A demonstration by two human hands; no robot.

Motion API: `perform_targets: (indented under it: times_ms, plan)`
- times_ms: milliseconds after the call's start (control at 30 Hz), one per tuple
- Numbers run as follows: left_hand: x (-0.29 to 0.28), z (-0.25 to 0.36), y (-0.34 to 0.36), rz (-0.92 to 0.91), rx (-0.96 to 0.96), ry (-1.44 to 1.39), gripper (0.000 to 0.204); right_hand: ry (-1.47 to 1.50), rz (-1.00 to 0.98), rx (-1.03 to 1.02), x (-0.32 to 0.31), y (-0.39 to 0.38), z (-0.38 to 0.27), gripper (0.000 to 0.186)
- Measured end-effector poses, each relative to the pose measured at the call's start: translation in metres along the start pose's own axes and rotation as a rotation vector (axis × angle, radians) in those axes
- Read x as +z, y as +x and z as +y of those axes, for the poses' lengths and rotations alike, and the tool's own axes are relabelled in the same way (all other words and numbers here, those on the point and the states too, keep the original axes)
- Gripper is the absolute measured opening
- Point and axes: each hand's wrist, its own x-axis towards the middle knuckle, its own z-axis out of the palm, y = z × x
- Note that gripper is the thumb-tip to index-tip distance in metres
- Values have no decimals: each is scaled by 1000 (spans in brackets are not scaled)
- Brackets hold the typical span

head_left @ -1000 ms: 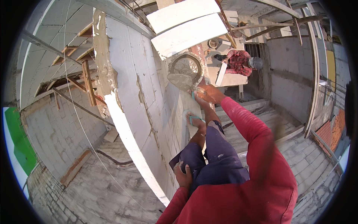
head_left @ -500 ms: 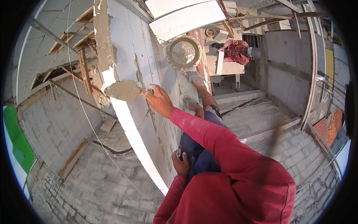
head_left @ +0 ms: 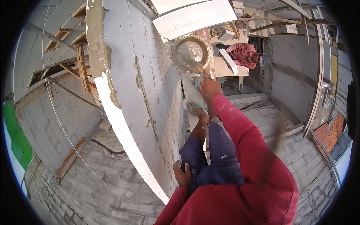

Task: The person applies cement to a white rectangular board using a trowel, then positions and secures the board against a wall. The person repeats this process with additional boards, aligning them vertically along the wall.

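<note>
The right hand (head_left: 210, 87) is closed round a trowel (head_left: 196, 68), its blade coated in wet grey-brown mortar (head_left: 186, 48) and dipped into the round bucket (head_left: 174, 53). The left hand (head_left: 182, 175) lies against the dark blue shorts (head_left: 222, 152); whether its fingers grip anything, I cannot tell.

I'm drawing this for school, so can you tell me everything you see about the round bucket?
The bucket is round and open-topped, its grey-brown rim crusted; its material is hard to tell. Wet-looking grey mortar lies inside. It stands upright, right of the pale block wall. A mortar-coated trowel in the right hand reaches into its near side.
</note>
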Motion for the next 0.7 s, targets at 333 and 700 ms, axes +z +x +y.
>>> perform_targets:
  times_ms: [333,700]
  plan:
    - [2,4,15,-16,-114,-12,40,-59,-134,35,55,174,6,51]
    - [-7,18,17,-11,-1,-16,39,545,-467,82,-14,86,71,58]
